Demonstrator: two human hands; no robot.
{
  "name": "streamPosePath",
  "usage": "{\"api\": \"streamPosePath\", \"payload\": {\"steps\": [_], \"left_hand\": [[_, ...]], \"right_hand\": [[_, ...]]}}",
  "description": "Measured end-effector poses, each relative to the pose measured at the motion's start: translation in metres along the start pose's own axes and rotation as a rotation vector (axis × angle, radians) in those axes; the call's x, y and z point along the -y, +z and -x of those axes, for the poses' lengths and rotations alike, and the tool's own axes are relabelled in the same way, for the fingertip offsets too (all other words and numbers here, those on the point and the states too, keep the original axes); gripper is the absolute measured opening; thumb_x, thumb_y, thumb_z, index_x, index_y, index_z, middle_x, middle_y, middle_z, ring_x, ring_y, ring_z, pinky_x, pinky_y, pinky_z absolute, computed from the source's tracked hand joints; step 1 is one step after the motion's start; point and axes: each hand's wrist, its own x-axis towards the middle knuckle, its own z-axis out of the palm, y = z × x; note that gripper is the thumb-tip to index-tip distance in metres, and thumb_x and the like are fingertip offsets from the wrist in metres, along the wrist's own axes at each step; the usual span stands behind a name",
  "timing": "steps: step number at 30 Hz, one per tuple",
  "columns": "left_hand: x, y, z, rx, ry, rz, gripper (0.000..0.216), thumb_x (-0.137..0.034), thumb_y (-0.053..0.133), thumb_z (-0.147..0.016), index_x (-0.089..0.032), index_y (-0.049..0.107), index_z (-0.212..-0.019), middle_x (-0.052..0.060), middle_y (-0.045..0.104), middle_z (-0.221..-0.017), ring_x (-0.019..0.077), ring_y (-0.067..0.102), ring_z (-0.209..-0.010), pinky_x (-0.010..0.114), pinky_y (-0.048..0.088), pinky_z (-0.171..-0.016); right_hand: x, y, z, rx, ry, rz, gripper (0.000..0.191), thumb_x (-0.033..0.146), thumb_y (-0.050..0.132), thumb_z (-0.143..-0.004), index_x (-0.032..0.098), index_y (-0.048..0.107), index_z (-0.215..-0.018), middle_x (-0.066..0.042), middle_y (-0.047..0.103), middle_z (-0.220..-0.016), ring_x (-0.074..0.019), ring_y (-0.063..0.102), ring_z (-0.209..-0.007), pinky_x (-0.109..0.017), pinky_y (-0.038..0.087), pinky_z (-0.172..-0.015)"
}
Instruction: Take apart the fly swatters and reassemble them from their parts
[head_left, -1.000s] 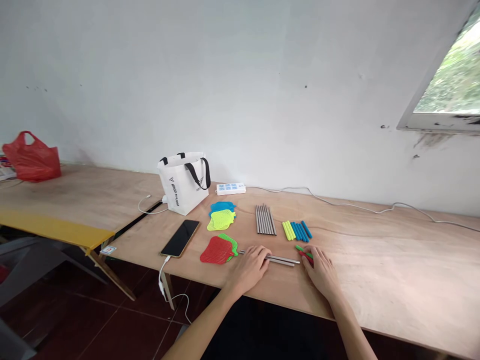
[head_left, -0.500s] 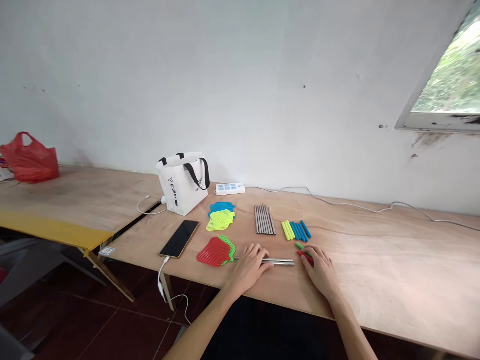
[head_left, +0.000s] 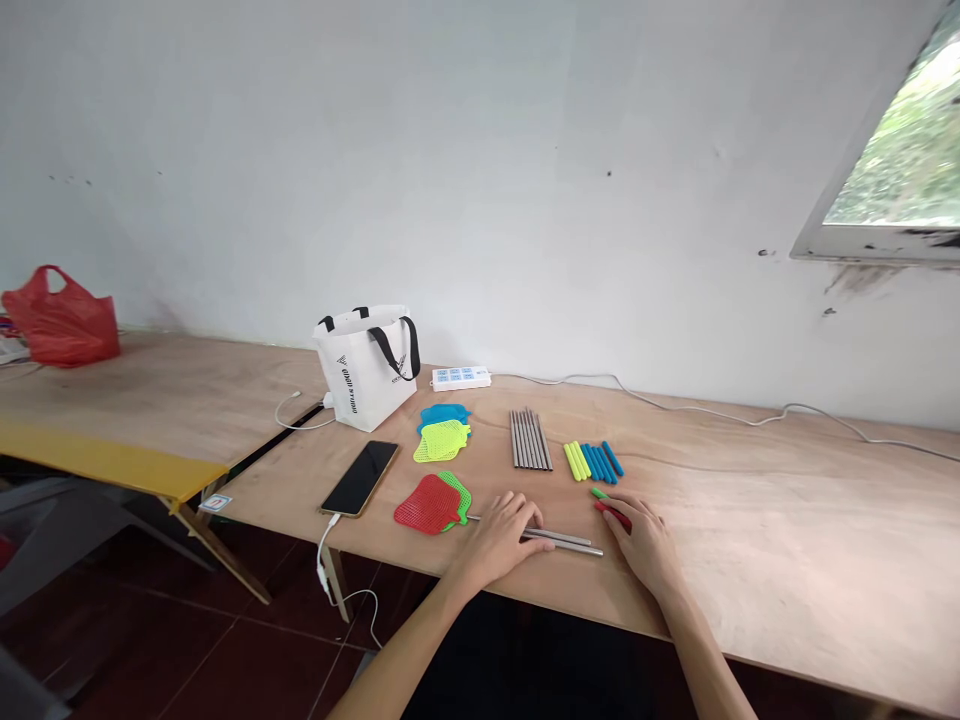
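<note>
My left hand (head_left: 504, 535) rests on the table with its fingers curled over two thin metal rods (head_left: 574, 543), whose ends fan slightly apart to the right. Just left of it lie a red mesh fly swatter head (head_left: 426, 505) and a green one (head_left: 460, 495) partly beneath. Curled over a red handle grip (head_left: 615, 514) and a green handle grip (head_left: 598, 493) is my right hand (head_left: 645, 540), which partly hides both. Yellow grips (head_left: 577, 461) and blue grips (head_left: 601, 463) lie beyond it. A row of several metal rods (head_left: 531, 440) sits farther back, between the hands.
Yellow (head_left: 441, 441) and blue (head_left: 442, 412) swatter heads overlap behind the red one. A phone (head_left: 361, 478) on a cable lies to the left. Behind stand a white tote bag (head_left: 367, 375) and a power strip (head_left: 460, 378). A red plastic bag (head_left: 64, 320) sits far left.
The two rods under my left hand have swung, their right ends coming nearer to me and spreading apart. My left thumb has shifted with them. My right hand has barely moved.
</note>
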Motion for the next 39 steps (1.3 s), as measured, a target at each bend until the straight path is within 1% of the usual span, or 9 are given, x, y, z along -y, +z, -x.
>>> {"api": "streamPosePath", "payload": {"steps": [4, 10, 13, 17, 21, 26, 31, 36, 39], "left_hand": [[0.000, 0.001, 0.000, -0.001, 0.009, 0.006, 0.029, -0.050, 0.071, -0.091, -0.022, 0.062, -0.091, 0.000, 0.064, -0.095, 0.0211, 0.058, -0.095, 0.033, 0.042, -0.082], [0.001, 0.003, -0.001, -0.037, 0.053, -0.009, 0.009, -0.033, 0.064, -0.100, -0.024, 0.064, -0.098, -0.001, 0.065, -0.103, 0.0193, 0.060, -0.099, 0.033, 0.044, -0.087], [0.000, 0.002, -0.001, -0.058, 0.031, -0.036, 0.004, -0.027, 0.062, -0.100, -0.024, 0.065, -0.101, -0.001, 0.066, -0.106, 0.0197, 0.061, -0.101, 0.034, 0.045, -0.089], [-0.001, 0.001, -0.001, -0.076, -0.007, -0.068, 0.006, -0.024, 0.059, -0.102, -0.025, 0.064, -0.104, 0.000, 0.068, -0.107, 0.0208, 0.061, -0.102, 0.035, 0.045, -0.090], [-0.002, 0.002, -0.002, -0.077, -0.011, -0.075, 0.009, -0.024, 0.054, -0.103, -0.024, 0.063, -0.102, 0.001, 0.068, -0.107, 0.0216, 0.061, -0.102, 0.037, 0.045, -0.091], [0.000, 0.003, -0.001, -0.098, -0.066, -0.018, 0.007, -0.021, 0.053, -0.103, -0.024, 0.059, -0.103, 0.001, 0.067, -0.106, 0.0212, 0.062, -0.102, 0.035, 0.046, -0.091], [0.004, 0.007, -0.001, -0.107, -0.076, 0.046, 0.008, -0.017, 0.053, -0.102, -0.024, 0.057, -0.103, 0.001, 0.065, -0.107, 0.0197, 0.061, -0.103, 0.032, 0.047, -0.088], [0.004, 0.008, -0.001, -0.111, -0.074, 0.054, 0.007, -0.019, 0.051, -0.103, -0.024, 0.055, -0.103, 0.001, 0.064, -0.108, 0.0197, 0.061, -0.102, 0.032, 0.047, -0.087], [0.004, 0.007, -0.002, -0.105, -0.067, 0.041, 0.006, -0.018, 0.052, -0.103, -0.024, 0.055, -0.103, 0.001, 0.065, -0.108, 0.0199, 0.060, -0.102, 0.033, 0.047, -0.087]], "right_hand": [[0.000, 0.000, 0.000, -0.008, 0.001, -0.010, 0.038, 0.044, 0.041, -0.099, 0.030, 0.074, -0.114, -0.004, 0.072, -0.123, -0.0265, 0.061, -0.118, -0.047, 0.045, -0.100], [0.001, 0.000, 0.000, -0.027, -0.002, -0.015, 0.038, 0.043, 0.042, -0.098, 0.030, 0.075, -0.113, -0.005, 0.071, -0.123, -0.0267, 0.063, -0.116, -0.046, 0.047, -0.096], [0.002, -0.001, -0.001, -0.051, -0.007, -0.049, 0.037, 0.044, 0.043, -0.098, 0.029, 0.075, -0.113, -0.006, 0.071, -0.123, -0.0265, 0.063, -0.115, -0.045, 0.048, -0.097], [0.004, -0.006, -0.001, -0.103, -0.012, -0.119, 0.038, 0.044, 0.042, -0.099, 0.029, 0.073, -0.116, -0.006, 0.071, -0.123, -0.0264, 0.062, -0.116, -0.044, 0.046, -0.100], [0.008, -0.010, -0.002, -0.106, -0.041, -0.152, 0.038, 0.043, 0.040, -0.101, 0.030, 0.071, -0.118, -0.006, 0.073, -0.116, -0.0258, 0.063, -0.110, -0.043, 0.047, -0.098], [0.012, -0.010, -0.002, -0.051, -0.118, -0.212, 0.038, 0.044, 0.038, -0.102, 0.029, 0.072, -0.113, -0.008, 0.072, -0.108, -0.0274, 0.062, -0.107, -0.044, 0.048, -0.095], [0.018, -0.011, 0.000, 0.033, -0.180, -0.231, 0.038, 0.042, 0.037, -0.102, 0.028, 0.072, -0.106, -0.009, 0.070, -0.105, -0.0277, 0.061, -0.104, -0.045, 0.049, -0.095], [0.021, -0.012, 0.002, 0.104, -0.179, -0.201, 0.037, 0.045, 0.040, -0.101, 0.030, 0.073, -0.107, -0.008, 0.070, -0.108, -0.0290, 0.061, -0.110, -0.050, 0.049, -0.100], [0.021, -0.010, 0.002, 0.128, -0.189, -0.220, 0.037, 0.048, 0.042, -0.101, 0.030, 0.073, -0.109, -0.008, 0.070, -0.109, -0.0285, 0.061, -0.112, -0.049, 0.049, -0.102]]}}
